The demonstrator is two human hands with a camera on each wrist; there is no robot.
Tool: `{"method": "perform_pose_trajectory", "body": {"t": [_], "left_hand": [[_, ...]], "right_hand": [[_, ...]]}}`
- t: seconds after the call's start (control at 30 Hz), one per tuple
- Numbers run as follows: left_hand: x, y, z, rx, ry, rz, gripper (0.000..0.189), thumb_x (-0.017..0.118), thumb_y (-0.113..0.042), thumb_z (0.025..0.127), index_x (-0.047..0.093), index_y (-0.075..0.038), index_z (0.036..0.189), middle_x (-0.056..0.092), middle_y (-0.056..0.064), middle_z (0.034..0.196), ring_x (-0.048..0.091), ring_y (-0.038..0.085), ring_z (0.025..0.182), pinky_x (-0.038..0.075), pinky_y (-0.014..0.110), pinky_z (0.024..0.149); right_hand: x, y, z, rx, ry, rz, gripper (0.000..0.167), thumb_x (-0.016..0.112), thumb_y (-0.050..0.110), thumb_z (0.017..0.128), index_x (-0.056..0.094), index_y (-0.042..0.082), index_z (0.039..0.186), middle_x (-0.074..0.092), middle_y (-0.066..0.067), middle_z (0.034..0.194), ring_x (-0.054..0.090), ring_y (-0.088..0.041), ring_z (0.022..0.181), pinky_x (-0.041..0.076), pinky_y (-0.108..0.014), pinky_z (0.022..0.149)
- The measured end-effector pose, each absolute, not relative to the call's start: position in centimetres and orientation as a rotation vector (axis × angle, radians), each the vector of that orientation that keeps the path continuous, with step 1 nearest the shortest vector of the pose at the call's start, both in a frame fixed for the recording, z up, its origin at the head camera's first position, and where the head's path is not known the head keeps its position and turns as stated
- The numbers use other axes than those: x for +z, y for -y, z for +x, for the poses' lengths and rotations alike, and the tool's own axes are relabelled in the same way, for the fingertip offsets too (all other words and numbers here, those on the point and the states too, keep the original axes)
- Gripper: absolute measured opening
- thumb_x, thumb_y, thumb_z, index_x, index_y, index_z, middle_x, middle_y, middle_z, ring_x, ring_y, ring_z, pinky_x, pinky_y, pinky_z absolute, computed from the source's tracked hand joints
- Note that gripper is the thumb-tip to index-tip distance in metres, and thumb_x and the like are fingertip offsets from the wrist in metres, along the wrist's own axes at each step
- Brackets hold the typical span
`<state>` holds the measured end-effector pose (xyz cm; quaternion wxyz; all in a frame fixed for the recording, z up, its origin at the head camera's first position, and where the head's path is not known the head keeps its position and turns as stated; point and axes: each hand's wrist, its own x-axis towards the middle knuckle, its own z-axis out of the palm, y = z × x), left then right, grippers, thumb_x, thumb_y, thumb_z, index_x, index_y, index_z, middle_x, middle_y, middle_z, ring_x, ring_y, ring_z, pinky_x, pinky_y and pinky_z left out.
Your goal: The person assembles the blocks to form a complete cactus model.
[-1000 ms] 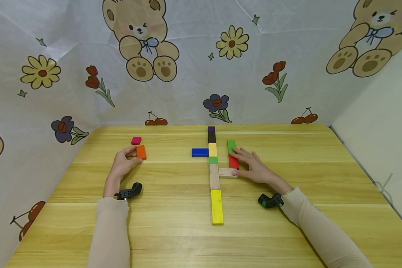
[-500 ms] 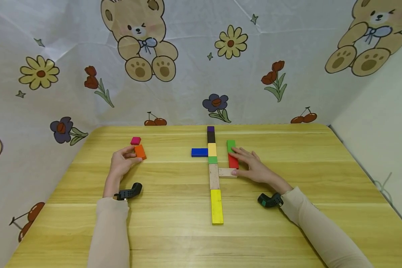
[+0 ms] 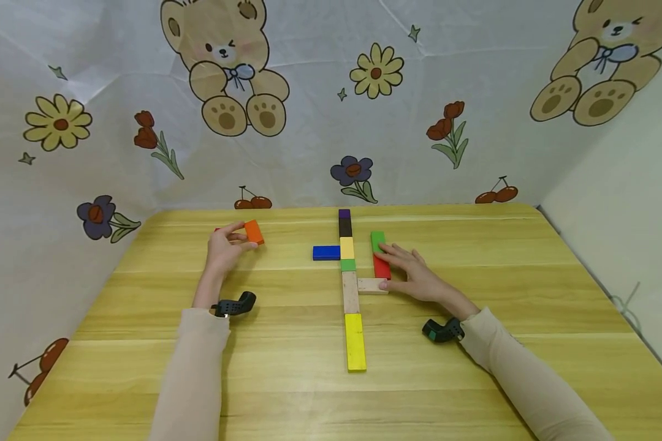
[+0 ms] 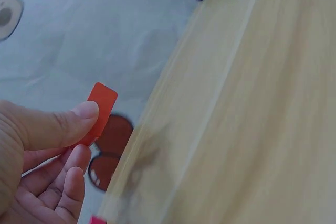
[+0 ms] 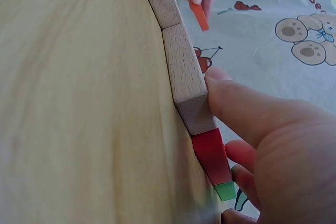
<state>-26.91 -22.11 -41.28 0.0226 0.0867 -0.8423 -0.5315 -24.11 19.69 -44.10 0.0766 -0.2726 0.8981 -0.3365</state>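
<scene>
In the head view my left hand (image 3: pixel 224 250) pinches an orange block (image 3: pixel 254 232) between thumb and fingers. The left wrist view shows that block (image 4: pixel 105 103) held up off the table. Behind the left hand a pink block (image 3: pixel 217 230) is mostly hidden. My right hand (image 3: pixel 417 277) rests at the right of a block layout, its thumb touching the end of a plain wooden block (image 3: pixel 371 286). Its other fingers lie at the red block (image 3: pixel 382 268) and the green block (image 3: pixel 377 238), which stand end to end beyond the wooden one.
A column runs down the table's middle: purple (image 3: pixel 344 213), black (image 3: pixel 345 227), cream (image 3: pixel 347 248), small green (image 3: pixel 348 264), wooden (image 3: pixel 350 292) and yellow (image 3: pixel 355 343) blocks. A blue block (image 3: pixel 327 253) juts left from it. A patterned cloth (image 3: pixel 309 110) hangs behind the table.
My left hand has lifted the orange block and carried it right and away from me, now covering most of the pink block. The right hand stays at its blocks.
</scene>
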Motion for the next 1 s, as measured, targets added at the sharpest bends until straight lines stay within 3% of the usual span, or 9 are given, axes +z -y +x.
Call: {"method": "perform_pose_trajectory", "body": {"t": [0.17, 0.43, 0.57, 0.73, 1.0], "left_hand": [[-41.1, 18.5, -28.7, -1.652, 2.652, 0.184, 0.066, 0.074, -0.002, 0.084, 0.049, -0.008, 0.145, 0.062, 0.021, 0.117, 0.059, 0.03, 0.11, 0.049, 0.023, 0.082], [-42.4, 14.2, -30.0, -1.668, 2.694, 0.094, 0.065, 0.074, 0.002, 0.082, 0.051, -0.005, 0.142, 0.062, 0.018, 0.111, 0.057, 0.026, 0.099, 0.048, 0.028, 0.083], [-43.2, 13.4, -30.0, -1.674, 2.708, 0.068, 0.065, 0.075, 0.002, 0.082, 0.051, -0.003, 0.142, 0.063, 0.019, 0.111, 0.056, 0.027, 0.097, 0.047, 0.034, 0.088], [-44.0, 12.9, -30.0, -1.669, 2.728, 0.026, 0.065, 0.074, 0.001, 0.083, 0.049, -0.004, 0.143, 0.063, 0.019, 0.121, 0.058, 0.029, 0.107, 0.048, 0.04, 0.096], [-44.6, 12.4, -30.2, -1.671, 2.725, -0.041, 0.063, 0.073, 0.002, 0.083, 0.05, -0.002, 0.142, 0.062, 0.02, 0.117, 0.059, 0.029, 0.102, 0.052, 0.038, 0.092]], "right_hand": [[-44.0, -19.7, -24.1, -1.0, -2.693, -0.8, 0.07, 0.071, 0.034, 0.089, 0.043, 0.011, 0.148, 0.026, -0.012, 0.161, 0.012, -0.041, 0.15, -0.005, -0.065, 0.116], [-44.1, -19.7, -24.0, -0.999, -2.694, -0.802, 0.071, 0.071, 0.035, 0.088, 0.043, 0.012, 0.149, 0.026, -0.012, 0.161, 0.012, -0.041, 0.15, -0.005, -0.065, 0.116], [-44.2, -19.7, -24.0, -0.996, -2.695, -0.8, 0.072, 0.072, 0.036, 0.088, 0.043, 0.012, 0.149, 0.026, -0.012, 0.161, 0.012, -0.041, 0.15, -0.005, -0.065, 0.116], [-44.2, -19.8, -24.0, -1.003, -2.697, -0.813, 0.07, 0.071, 0.034, 0.089, 0.043, 0.011, 0.149, 0.027, -0.012, 0.161, 0.013, -0.041, 0.15, -0.005, -0.065, 0.116], [-44.2, -19.8, -24.1, -1.007, -2.696, -0.833, 0.07, 0.071, 0.034, 0.089, 0.043, 0.01, 0.149, 0.026, -0.012, 0.161, 0.013, -0.042, 0.149, -0.006, -0.066, 0.115]]}}
